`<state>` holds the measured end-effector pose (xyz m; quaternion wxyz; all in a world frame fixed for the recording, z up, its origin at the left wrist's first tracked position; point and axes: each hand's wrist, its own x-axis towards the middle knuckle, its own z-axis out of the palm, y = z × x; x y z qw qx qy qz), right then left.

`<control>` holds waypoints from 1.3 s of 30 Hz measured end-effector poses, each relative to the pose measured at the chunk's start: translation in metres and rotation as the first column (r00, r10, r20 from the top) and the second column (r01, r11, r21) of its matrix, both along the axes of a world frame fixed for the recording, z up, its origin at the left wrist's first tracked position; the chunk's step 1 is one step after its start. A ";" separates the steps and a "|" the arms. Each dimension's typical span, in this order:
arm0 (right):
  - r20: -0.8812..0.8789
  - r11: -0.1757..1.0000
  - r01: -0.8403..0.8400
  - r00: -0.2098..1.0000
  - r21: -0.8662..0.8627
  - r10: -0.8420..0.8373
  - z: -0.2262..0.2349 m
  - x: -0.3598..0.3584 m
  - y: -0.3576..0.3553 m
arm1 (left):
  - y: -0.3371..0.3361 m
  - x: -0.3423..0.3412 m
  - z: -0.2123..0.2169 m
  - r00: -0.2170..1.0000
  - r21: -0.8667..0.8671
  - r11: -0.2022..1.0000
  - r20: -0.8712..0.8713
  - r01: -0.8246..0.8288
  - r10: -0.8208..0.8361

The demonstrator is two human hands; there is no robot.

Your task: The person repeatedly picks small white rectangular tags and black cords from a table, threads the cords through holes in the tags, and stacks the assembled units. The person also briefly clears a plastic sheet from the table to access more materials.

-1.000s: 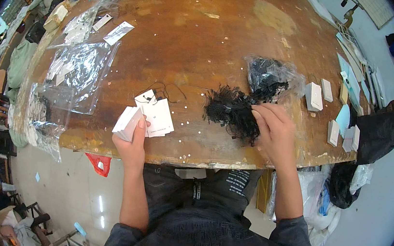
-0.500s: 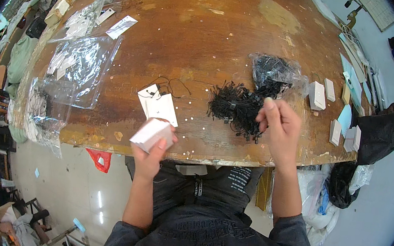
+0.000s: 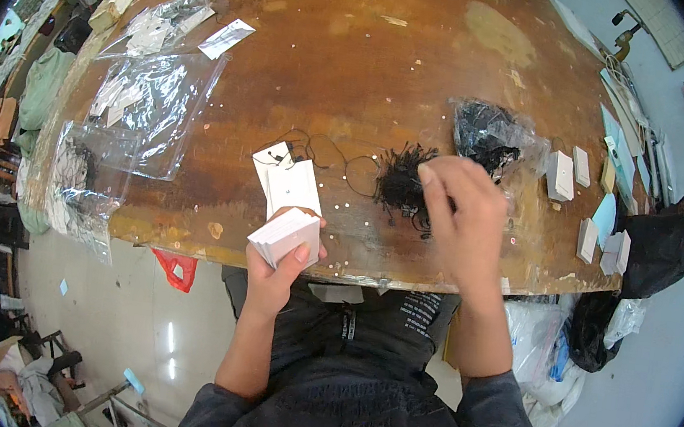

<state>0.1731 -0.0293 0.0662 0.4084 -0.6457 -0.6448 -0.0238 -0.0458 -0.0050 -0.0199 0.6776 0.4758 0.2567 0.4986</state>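
Note:
My left hand (image 3: 271,277) grips a stack of white hang tags (image 3: 287,235) at the table's front edge, thumb across the front. Just beyond it lie a few loose white tags (image 3: 295,183) with black strings (image 3: 306,144) on them. My right hand (image 3: 464,215) is over the heap of black tag strings (image 3: 403,178), thumb and forefinger brought together. Whether a string is between those fingers I cannot make out. The hand hides the right part of the heap. A thin black loop lies between the heap and the loose tags.
Behind the heap sits a clear bag of black strings (image 3: 486,133). Small stacks of white tags (image 3: 560,175) stand at the right. Clear plastic bags (image 3: 164,109) with tags cover the left side. A black bag (image 3: 663,250) is beyond the table's right edge.
My right hand has moved left and lower over the string heap. My left hand has shifted slightly right with the tag stack, whose edges now look more fanned. The view has shifted slightly.

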 end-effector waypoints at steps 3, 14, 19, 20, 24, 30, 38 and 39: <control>-0.249 1.000 -0.021 0.968 0.006 0.021 0.020 0.008 -0.005 | 0.000 0.000 0.002 1.000 -0.002 1.000 -0.010 0.009 -0.009; -0.926 0.855 -0.519 0.322 0.001 0.196 -0.036 -0.054 -0.010 | -0.016 0.011 0.001 0.945 -0.139 0.942 0.167 0.306 -0.283; -0.999 0.777 -0.629 0.020 0.012 0.032 -0.046 -0.053 -0.008 | -0.019 0.007 -0.007 0.936 -0.122 0.945 0.223 0.304 -0.272; -0.998 0.812 -0.580 -0.035 0.063 0.053 -0.045 -0.053 -0.006 | -0.020 0.007 -0.007 0.939 -0.111 0.949 0.216 0.297 -0.268; -0.941 0.902 -0.314 -0.260 0.296 0.218 -0.039 -0.043 0.006 | -0.026 0.004 -0.006 0.935 -0.103 0.930 0.070 0.353 -0.347; -0.886 0.889 -0.181 -0.293 0.421 0.360 -0.025 -0.019 0.011 | -0.022 0.001 -0.005 0.977 -0.192 0.962 0.132 0.193 -0.170; -0.579 0.936 -0.343 0.779 -0.072 0.241 -0.038 -0.063 -0.005 | -0.003 -0.002 0.000 0.979 -0.277 0.942 -0.120 -0.192 0.164; -0.574 0.935 -0.342 0.786 -0.094 0.230 -0.040 -0.068 -0.005 | -0.003 -0.001 0.000 0.979 -0.228 0.952 -0.073 -0.202 0.191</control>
